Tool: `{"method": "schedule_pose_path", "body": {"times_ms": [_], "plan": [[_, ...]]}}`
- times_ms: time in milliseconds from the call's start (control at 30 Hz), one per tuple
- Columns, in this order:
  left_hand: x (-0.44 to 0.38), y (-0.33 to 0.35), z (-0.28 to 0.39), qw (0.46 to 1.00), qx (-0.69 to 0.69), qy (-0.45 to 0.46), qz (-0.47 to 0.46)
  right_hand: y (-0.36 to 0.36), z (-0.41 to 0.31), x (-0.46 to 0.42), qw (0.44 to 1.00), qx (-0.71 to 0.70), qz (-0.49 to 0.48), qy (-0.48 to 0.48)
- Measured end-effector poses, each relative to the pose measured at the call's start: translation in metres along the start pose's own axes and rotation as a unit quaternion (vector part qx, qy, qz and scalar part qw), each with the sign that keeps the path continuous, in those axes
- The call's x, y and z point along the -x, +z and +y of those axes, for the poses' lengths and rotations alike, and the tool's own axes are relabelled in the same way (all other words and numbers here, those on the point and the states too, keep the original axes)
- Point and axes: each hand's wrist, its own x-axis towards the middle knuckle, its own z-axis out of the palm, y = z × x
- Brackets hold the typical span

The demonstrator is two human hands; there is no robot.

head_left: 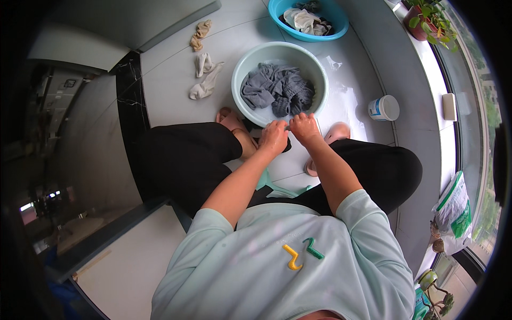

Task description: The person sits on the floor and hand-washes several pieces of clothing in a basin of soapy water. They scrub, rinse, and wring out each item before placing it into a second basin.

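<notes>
My left hand (274,138) and my right hand (305,126) are close together at the near rim of a pale green basin (238,88). Both are curled in fists around a small dark cloth (287,146), which shows between them and hangs below my left hand. Most of that cloth is hidden by my fingers, so its kind is unclear. Inside the basin, wet grey clothing (276,86) lies bunched up in shallow water.
Two off-white socks (206,84) and tan socks (200,35) lie on the tiled floor at left. A blue basin (276,23) holding laundry stands beyond. At right are a white tub (384,108), a windowsill (447,138) and a potted plant (424,24). Pink slippers (230,118) flank the basin's near side.
</notes>
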Motion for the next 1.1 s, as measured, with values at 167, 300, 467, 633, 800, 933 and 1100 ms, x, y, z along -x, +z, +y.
{"method": "schedule_pose_path", "body": {"times_ms": [167,300,467,633,800,933,1100], "plan": [[-0.018,-0.007,-0.018,0.999,-0.023,0.015,0.041,-0.006,0.024,0.005,0.999,0.048,-0.015,-0.019],[-0.046,-0.007,-0.03,0.999,0.014,-0.041,-0.019,-0.003,0.046,0.018,0.996,0.005,-0.082,-0.034],[-0.09,0.001,-0.051,0.997,-0.02,-0.07,0.009,-0.071,0.06,-0.038,0.894,0.015,-0.443,-0.059],[-0.137,-0.001,-0.05,0.987,-0.035,-0.15,-0.048,-0.009,0.078,-0.071,0.942,-0.261,-0.124,0.173],[-0.176,0.003,-0.047,0.956,-0.227,-0.102,-0.153,0.004,0.057,-0.131,0.893,-0.223,-0.243,0.307],[-0.2,0.014,-0.065,0.944,-0.259,-0.08,-0.189,0.027,0.065,-0.139,0.913,-0.175,-0.25,0.269],[-0.208,0.047,-0.11,0.938,-0.267,-0.023,-0.221,0.057,0.084,-0.148,0.93,-0.16,-0.273,0.186]]}}
